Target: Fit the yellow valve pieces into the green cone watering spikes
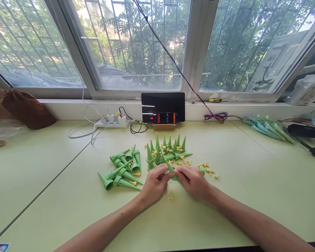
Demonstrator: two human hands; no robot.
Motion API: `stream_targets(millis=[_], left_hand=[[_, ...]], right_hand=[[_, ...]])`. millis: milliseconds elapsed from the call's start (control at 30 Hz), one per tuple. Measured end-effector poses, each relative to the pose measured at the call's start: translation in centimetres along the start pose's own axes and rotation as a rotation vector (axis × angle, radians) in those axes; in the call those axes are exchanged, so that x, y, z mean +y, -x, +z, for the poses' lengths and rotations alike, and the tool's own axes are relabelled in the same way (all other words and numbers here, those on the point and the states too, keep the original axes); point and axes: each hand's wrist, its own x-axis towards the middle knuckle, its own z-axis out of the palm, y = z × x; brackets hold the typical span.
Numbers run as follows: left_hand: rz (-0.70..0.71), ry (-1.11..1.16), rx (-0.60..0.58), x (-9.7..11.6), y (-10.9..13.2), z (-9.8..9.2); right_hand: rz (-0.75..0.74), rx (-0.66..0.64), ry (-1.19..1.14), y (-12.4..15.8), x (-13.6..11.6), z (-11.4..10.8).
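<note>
My left hand (155,184) and my right hand (193,181) meet over the pale green table (68,196), both closed on one green cone spike (170,168) held between them. A pile of green cone spikes (123,168) lies on its side to the left. Behind my hands several more cones (165,148) stand upright, tips up. Small yellow plastic pieces (208,170) are scattered to the right, and one yellow piece (171,196) lies just under my hands.
A dark tablet (163,105) and a phone (167,118) stand on a holder at the window sill. A white power strip (111,122) with cables lies left of them. A brown bag (26,108) sits far left; bagged green parts (267,127) and black tools (307,133) far right.
</note>
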Motion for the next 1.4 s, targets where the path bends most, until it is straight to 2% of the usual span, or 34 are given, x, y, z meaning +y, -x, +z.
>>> stream_targets(millis=[167, 833, 1400], left_hand=[[-0.085, 0.111, -0.031, -0.51, -0.05, 0.20], [-0.097, 0.193, -0.094, -0.58, -0.13, 0.09], [-0.108, 0.192, -0.085, -0.78, -0.18, 0.06]], right_hand=[[-0.011, -0.011, -0.007, 0.19, -0.30, 0.03], [0.003, -0.083, 0.001, 0.51, -0.13, 0.33], [0.002, -0.147, 0.010, 0.79, 0.31, 0.46]])
